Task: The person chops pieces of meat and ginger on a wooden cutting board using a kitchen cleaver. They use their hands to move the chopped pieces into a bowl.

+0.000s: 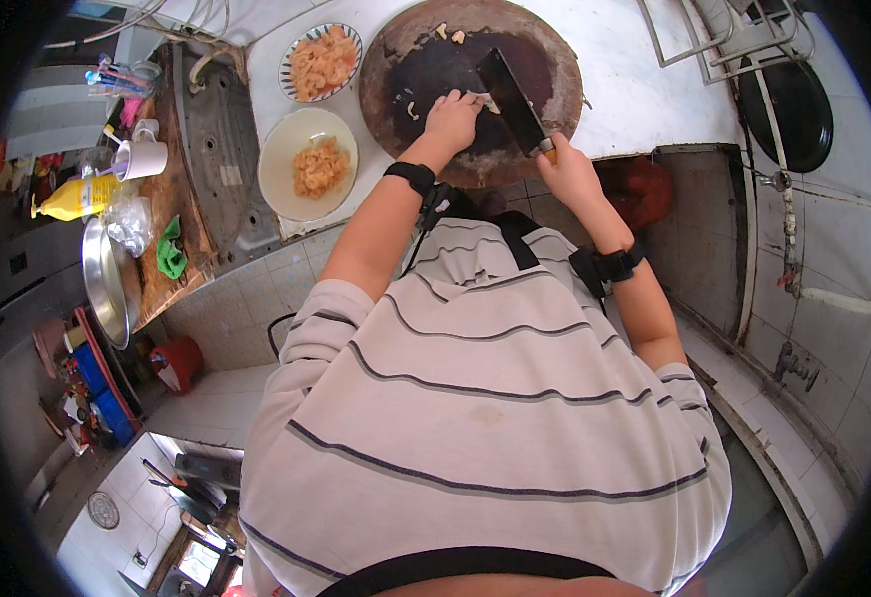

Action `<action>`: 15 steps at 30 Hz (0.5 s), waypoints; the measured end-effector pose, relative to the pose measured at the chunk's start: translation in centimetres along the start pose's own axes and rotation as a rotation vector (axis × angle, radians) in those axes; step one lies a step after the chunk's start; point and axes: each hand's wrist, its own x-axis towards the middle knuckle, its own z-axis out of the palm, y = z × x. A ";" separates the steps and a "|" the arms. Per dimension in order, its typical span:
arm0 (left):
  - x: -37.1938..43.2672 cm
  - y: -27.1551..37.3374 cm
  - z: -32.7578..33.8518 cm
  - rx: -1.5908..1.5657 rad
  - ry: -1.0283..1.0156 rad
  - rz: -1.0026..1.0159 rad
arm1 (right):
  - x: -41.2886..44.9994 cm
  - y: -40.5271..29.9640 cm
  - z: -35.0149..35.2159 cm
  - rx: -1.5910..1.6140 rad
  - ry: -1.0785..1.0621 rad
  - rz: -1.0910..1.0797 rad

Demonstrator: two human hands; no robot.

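Note:
A round wooden chopping board [406,60] with a dark, worn middle lies before me. My right hand [571,173] is closed round the wooden handle of a cleaver [512,101], whose dark blade is over the board. Beside the blade, my left hand [453,123] has its fingertips on a small pale piece of food [489,103], probably meat. A few pale scraps [412,111] lie elsewhere on the board. Left of it are a patterned bowl [284,74] of pale pinkish pieces, likely raw meat, and a cream bowl [279,168] holding a smaller heap of similar pieces.
A metal sink [228,134] adjoins the white counter [629,82] at left. Past it, a wooden ledge [182,246] carries a white mug [141,159], a yellow bottle [73,198] and a green cloth [171,250]. A wire rack [719,45] and black pan lid [794,116] are at upper right.

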 end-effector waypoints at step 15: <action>0.1 -0.1 0.2 0.018 -0.004 0.011 | -1.3 -0.8 -0.2 -0.110 -0.121 0.076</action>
